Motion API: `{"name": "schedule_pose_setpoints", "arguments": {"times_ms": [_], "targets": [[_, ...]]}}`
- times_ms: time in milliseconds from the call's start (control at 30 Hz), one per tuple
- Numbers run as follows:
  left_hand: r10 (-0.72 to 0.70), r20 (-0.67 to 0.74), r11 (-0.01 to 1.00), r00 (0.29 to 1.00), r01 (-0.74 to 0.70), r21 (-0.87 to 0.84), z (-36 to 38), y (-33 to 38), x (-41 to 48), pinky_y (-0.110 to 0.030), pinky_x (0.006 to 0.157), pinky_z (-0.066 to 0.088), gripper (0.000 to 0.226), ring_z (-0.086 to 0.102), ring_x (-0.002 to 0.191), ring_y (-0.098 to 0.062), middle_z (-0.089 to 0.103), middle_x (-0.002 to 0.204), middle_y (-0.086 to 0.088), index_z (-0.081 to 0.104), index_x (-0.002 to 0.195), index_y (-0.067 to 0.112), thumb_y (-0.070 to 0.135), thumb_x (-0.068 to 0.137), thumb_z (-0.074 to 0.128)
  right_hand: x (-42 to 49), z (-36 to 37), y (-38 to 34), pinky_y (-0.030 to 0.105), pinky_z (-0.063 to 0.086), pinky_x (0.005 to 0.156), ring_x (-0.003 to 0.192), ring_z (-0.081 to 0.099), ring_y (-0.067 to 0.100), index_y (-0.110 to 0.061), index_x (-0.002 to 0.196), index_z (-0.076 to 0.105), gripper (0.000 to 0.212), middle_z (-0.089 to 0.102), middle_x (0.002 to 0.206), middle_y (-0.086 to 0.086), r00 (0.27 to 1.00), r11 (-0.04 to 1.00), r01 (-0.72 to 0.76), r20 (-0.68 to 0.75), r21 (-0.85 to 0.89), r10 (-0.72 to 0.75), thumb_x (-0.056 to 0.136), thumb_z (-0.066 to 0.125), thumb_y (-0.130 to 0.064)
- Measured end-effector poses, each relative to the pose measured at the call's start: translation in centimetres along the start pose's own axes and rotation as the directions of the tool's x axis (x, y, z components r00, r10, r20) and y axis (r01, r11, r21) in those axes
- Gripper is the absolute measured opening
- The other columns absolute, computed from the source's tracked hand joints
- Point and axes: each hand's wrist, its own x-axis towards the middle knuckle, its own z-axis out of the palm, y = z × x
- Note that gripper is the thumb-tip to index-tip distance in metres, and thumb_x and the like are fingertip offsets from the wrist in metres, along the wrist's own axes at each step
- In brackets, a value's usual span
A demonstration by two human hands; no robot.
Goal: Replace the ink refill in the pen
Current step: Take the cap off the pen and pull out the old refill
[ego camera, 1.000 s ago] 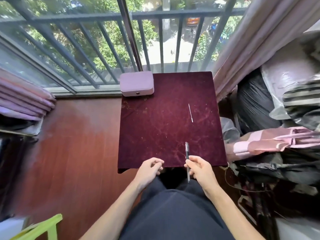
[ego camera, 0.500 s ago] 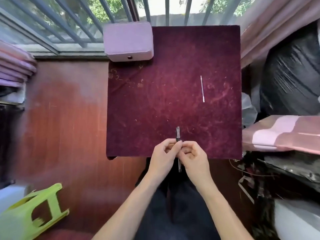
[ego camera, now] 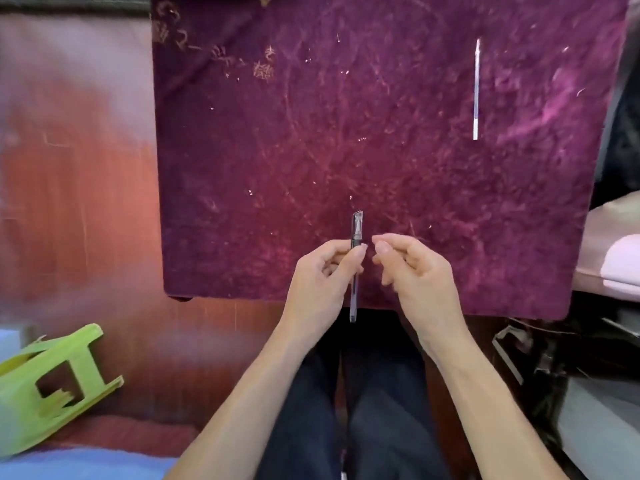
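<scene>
A dark pen (ego camera: pixel 355 233) with a clear capped end stands nearly lengthwise over the near edge of the maroon velvet table (ego camera: pixel 311 133). My left hand (ego camera: pixel 320 278) grips its middle between thumb and fingers. My right hand (ego camera: pixel 415 271) hovers just right of the pen, its fingers curled and apart, touching nothing. A thin white ink refill (ego camera: pixel 477 88) lies alone on the cloth at the far right, well beyond both hands.
A lime-green plastic stool (ego camera: pixel 48 386) lies tipped on the reddish wooden floor at the lower left. Dark bags and pink fabric (ego camera: pixel 620 268) crowd the right edge of the table. My dark trousers fill the space below the table.
The pen has passed from my right hand to my left. The right hand has let go and drawn slightly right. The camera has tilted down and closer to the table.
</scene>
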Motion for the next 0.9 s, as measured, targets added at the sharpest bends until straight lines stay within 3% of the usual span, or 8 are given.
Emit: {"name": "schedule_pose_setpoints", "arguments": {"times_ms": [167, 400, 600, 700, 900], "targets": [[0.040, 0.005, 0.998, 0.999, -0.040, -0.053, 0.0, -1.2, 1.7, -0.011, 0.067, 0.050, 0.019, 0.069, 0.076, 0.004, 0.074, 0.081, 0.015, 0.077, 0.110, 0.023, 0.028, 0.098, 0.064, 3.6, 0.9, 0.3, 0.004, 0.048, 0.065, 0.069, 0.067, -0.010, -0.034, 0.106, 0.082, 0.016, 0.074, 0.075, -0.029, 0.995, 0.995, 0.094, 0.030, -0.017, -0.093, 0.102, 0.067, -0.030], [0.090, 0.064, 0.988, 0.994, -0.080, -0.134, -0.2, -2.5, 3.4, -0.023, 0.071, 0.058, 0.016, 0.068, 0.074, -0.004, 0.070, 0.075, 0.009, 0.074, 0.110, 0.019, 0.023, 0.097, 0.065, 6.0, 1.3, 0.9, 0.005, 0.049, 0.061, 0.065, 0.067, -0.008, -0.020, 0.102, 0.084, 0.011, 0.078, 0.079, -0.019, 0.991, 0.992, 0.117, 0.062, 0.050, -0.120, 0.100, 0.075, -0.025], [0.076, 0.105, 0.977, 0.992, -0.052, -0.208, -0.1, -2.4, 4.3, -0.025, 0.071, 0.059, 0.024, 0.069, 0.072, -0.009, 0.068, 0.077, 0.005, 0.071, 0.109, 0.019, 0.033, 0.103, 0.053, 6.4, 1.6, 1.2, 0.006, 0.048, 0.057, 0.055, 0.061, -0.007, -0.016, 0.100, 0.083, 0.009, 0.070, 0.064, -0.020, 0.991, 0.990, 0.088, 0.087, 0.114, -0.098, 0.100, 0.075, -0.020], [0.089, 0.099, 0.972, 0.991, -0.065, -0.225, 0.0, -2.1, 4.8, -0.022, 0.063, 0.055, 0.031, 0.063, 0.063, -0.009, 0.063, 0.072, 0.003, 0.068, 0.107, 0.011, 0.031, 0.107, 0.045, 6.3, 1.9, 1.1, 0.009, 0.045, 0.049, 0.043, 0.054, -0.004, -0.012, 0.099, 0.081, 0.010, 0.064, 0.054, -0.013, 0.989, 0.974, 0.034, 0.130, 0.222, -0.064, 0.101, 0.072, -0.016], [0.107, 0.092, 0.960, 0.990, -0.079, -0.268, 0.7, -2.1, 5.3, -0.017, 0.046, 0.032, 0.029, 0.035, 0.050, -0.002, 0.040, 0.064, 0.007, 0.059, 0.094, 0.015, 0.025, 0.110, 0.038, 6.8, 2.3, 1.5, 0.016, 0.038, 0.049, 0.049, 0.044, -0.002, -0.020, 0.100, 0.085, 0.011, 0.057, 0.059, -0.015, 0.994, 0.972, -0.032, 0.113, 0.233, 0.005, 0.098, 0.076, -0.026]]}}
